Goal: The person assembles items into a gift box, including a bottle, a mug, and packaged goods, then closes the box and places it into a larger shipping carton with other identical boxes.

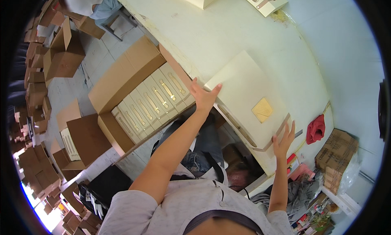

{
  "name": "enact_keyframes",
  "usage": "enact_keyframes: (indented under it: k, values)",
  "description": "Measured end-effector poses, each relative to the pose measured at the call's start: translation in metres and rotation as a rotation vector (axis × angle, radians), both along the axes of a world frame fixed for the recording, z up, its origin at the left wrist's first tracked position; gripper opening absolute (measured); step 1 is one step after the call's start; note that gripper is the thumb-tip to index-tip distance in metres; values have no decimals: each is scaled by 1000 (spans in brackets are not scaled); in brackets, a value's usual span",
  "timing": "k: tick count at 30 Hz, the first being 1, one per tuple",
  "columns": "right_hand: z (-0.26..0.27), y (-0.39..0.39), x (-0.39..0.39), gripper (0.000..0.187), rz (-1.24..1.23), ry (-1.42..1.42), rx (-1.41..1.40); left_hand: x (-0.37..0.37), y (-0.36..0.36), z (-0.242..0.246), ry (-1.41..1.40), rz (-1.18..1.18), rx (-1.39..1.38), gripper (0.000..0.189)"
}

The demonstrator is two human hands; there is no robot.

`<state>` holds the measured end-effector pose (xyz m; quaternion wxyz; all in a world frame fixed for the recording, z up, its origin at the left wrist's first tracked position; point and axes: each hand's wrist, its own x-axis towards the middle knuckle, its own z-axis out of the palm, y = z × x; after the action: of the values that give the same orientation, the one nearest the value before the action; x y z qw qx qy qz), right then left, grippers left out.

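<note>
A cream gift box (241,82) with a gold diamond-shaped label (262,110) and a brown ribbon band lies flat at the table's near edge, its handle side towards me. My left hand (205,94) rests on its left corner, thumb and fingers spread. At the box's right end, my right hand (284,139) touches the edge by the ribbon, fingers apart. Left of the table stands an open cardboard carton (125,73), holding a row of several similar cream boxes (152,97) upright with their handles up.
More cream boxes (203,1) lie at the far end of the white table (183,30). A red cloth (316,129) lies by its right edge, near a brown carton (336,158). Another person (91,6) sits at the upper left, among open cartons (65,58).
</note>
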<state>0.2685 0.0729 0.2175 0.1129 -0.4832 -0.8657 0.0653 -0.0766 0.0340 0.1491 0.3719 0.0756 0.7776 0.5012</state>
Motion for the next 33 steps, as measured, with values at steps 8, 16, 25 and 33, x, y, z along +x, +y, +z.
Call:
enact_keyframes:
  k: [8, 16, 25, 33]
  values:
    - [-32, 70, 3, 51, -32, -91, -139, 44, -21, 2, -215, 53, -193, 111]
    - [-30, 55, -13, 55, -30, -162, -75, 154, -55, -5, -618, -128, 121, 110]
    - [-33, 38, -67, 50, 27, -164, -99, 128, -83, -24, -616, -70, 212, 96]
    - [-41, 71, -132, 34, 444, 56, -533, 47, -100, 1, -578, 457, 431, 72]
